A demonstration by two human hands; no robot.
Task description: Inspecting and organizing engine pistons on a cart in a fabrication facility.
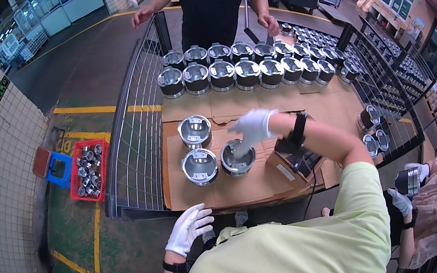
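1. The right hand (254,126), in a white glove, reaches in over the cardboard-covered surface (227,193), its fingers pointing down at the top of a metal piston (239,166). Blur hides whether the fingers are clamped on it or only touching.
2. That piston stands upright near the front of the surface, to the right of a pair of pistons (200,169) set one behind the other.
3. The left hand (189,231), also gloved in white, is held just in front of the surface's near edge, fingers and thumb apart, with nothing in it.
4. Right of the piston sits a small cardboard box (287,173) with a dark device in it.
5. Two rows of pistons (196,80) stand across the far part of the surface; a few more (371,145) are at its right side.
6. Across the surface stands a person in a dark shirt (214,0).
7. At lower right, another person's gloved hands hold a piston.
8. On the floor to the left, a red crate (75,185) holds metal parts, beside a blue container (60,168).
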